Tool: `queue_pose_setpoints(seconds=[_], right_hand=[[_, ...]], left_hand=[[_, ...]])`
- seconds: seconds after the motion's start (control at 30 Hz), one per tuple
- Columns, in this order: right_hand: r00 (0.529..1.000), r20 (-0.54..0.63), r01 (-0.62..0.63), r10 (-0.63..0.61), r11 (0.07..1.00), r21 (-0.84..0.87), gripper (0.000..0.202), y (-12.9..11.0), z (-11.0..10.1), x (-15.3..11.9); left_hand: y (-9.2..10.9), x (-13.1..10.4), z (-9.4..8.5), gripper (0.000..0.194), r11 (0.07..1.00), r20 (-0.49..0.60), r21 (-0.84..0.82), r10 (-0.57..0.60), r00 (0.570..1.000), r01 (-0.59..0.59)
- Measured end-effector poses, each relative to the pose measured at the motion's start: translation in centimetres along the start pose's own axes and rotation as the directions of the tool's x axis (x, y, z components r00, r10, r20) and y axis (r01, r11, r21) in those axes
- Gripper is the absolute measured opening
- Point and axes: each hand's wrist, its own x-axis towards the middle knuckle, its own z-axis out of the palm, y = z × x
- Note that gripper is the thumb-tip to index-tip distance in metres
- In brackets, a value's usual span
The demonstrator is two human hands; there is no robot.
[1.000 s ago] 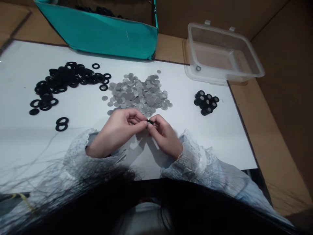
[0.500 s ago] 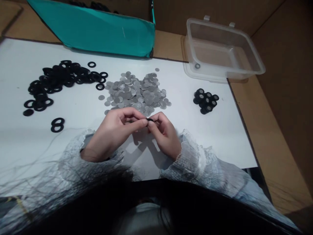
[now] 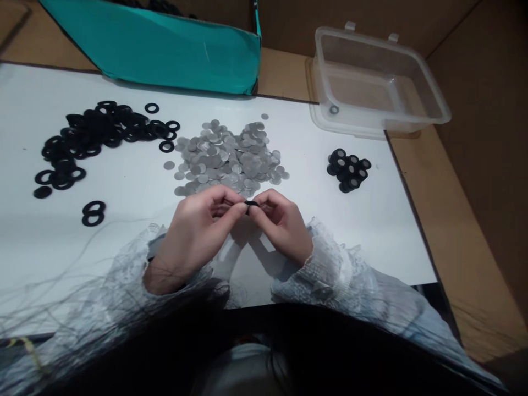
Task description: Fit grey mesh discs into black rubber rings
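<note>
Between the fingertips of both hands is a small black ring [image 3: 251, 203], just in front of the silver disc pile. My left hand [image 3: 202, 231] pinches its left side, and my right hand [image 3: 282, 223] pinches its right side. Whether a disc sits in the ring cannot be made out. The pile of silver discs [image 3: 231, 157] lies flat and loose on the white sheet. Many black rings [image 3: 99, 129] are heaped at the left, with two overlapping rings [image 3: 94, 213] nearer me. At the right, several black rings with grey centres [image 3: 350, 169] are stacked together.
A teal box [image 3: 177, 55] with black rings inside stands at the back left. At the back right, a clear plastic container [image 3: 381, 118] holds one small ring near its front left corner. Cardboard walls rise at the back and right.
The black ring between my fingertips shows a little more. My left wrist has shifted slightly right and nearer me. The camera view has moved a little.
</note>
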Motion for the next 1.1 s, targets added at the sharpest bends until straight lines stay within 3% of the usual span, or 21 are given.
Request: queue_pose_setpoints(seconds=[0.1,0.23,0.43,0.73,0.93,1.1], right_hand=[[0.991,0.13,0.022,-0.011,0.996,-0.084,0.008,0.0,-0.8,0.3],[0.983,0.185,0.02,0.005,0.991,-0.134,0.008,-0.1,-1.4,0.6],[0.995,0.095,-0.004,0.008,0.999,-0.037,0.022,-0.4,-1.4,0.8],[0.995,-0.03,-0.093,0.095,0.993,0.07,0.026,-0.8,-1.0,0.5],[0.988,-0.005,-0.153,0.153,0.987,0.045,0.03,-0.7,-1.1,0.5],[0.992,-0.054,-0.109,0.112,0.993,0.053,0.029,-0.6,-0.8,0.4]], left_hand=[[-0.1,-0.1,-0.2,0.015,0.995,0.024,0.076,0.066,0.998,-0.068],[-0.1,0.0,-0.2,0.016,0.998,0.04,0.053,0.025,0.999,-0.027],[0.1,0.1,0.3,0.019,0.983,0.05,-0.16,-0.087,0.995,0.094],[0.4,-0.2,0.4,0.014,0.999,-0.026,-0.015,-0.035,0.999,0.035],[0.8,-0.5,1.0,0.011,0.997,-0.082,0.016,-0.074,0.994,0.076],[0.9,-0.6,1.2,0.01,0.996,-0.1,-0.01,-0.084,0.991,0.084]])
